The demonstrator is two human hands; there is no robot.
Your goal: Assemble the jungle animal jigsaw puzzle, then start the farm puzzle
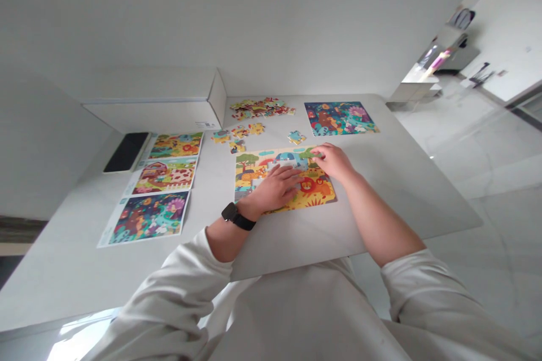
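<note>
Now, we logged the cardboard jigsaw puzzle (pixel 315 194) mid-table on the white table (pixel 372 203), our left hand (pixel 273 189) flat upon it, fingers together; right hand (pixel 334 162) fingertips (pixel 318 150) bunched at its far edge, grip untold. Pieces looked light, stiff; best lifted by edges.

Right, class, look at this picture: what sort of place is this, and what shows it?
Probably a room in a modern home or office: a white table holds a jigsaw puzzle and a phone, and a glossy pale floor shows beyond it.
</note>
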